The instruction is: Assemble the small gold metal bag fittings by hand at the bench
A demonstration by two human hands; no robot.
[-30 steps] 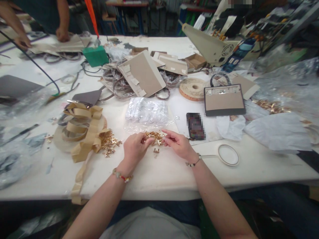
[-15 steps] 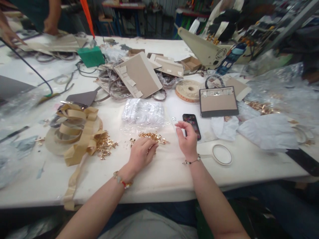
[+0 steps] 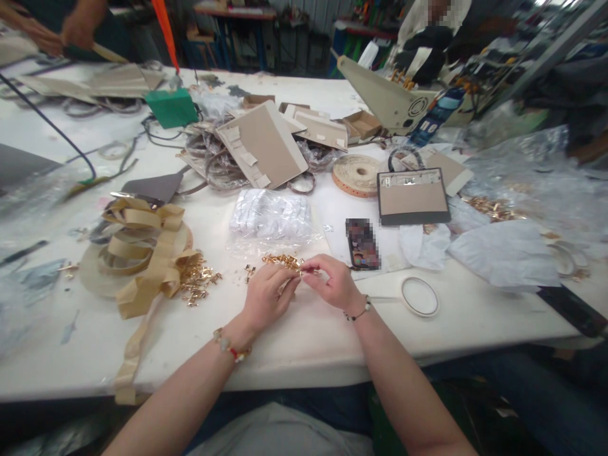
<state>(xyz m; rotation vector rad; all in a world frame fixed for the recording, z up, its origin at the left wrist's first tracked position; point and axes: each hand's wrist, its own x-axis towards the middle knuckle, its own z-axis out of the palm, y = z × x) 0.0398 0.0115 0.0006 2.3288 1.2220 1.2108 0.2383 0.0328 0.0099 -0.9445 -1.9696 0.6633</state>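
My left hand (image 3: 266,294) and my right hand (image 3: 331,280) meet over a small heap of gold metal clasps (image 3: 281,260) on the white table (image 3: 304,342). Both hands are closed in a pinch; between the fingertips sits a small gold clasp (image 3: 304,268). Just behind the heap lies a clear plastic bag (image 3: 273,218) with white contents. A second scatter of gold clasps (image 3: 197,282) lies to the left beside a tangle of tan ribbon (image 3: 142,253). A phone (image 3: 362,244) lies right of my right hand.
A tape ring (image 3: 419,296) lies near the front edge at right. Beige card pieces (image 3: 263,145), a roll of tape (image 3: 358,174), a framed panel (image 3: 412,196) and crumpled plastic (image 3: 527,183) crowd the back. Another person's hands (image 3: 76,28) work at the far left.
My right hand, lifted near the phone half a second ago, has come back left to the clasp heap and pinched shut against my left hand's fingertips.
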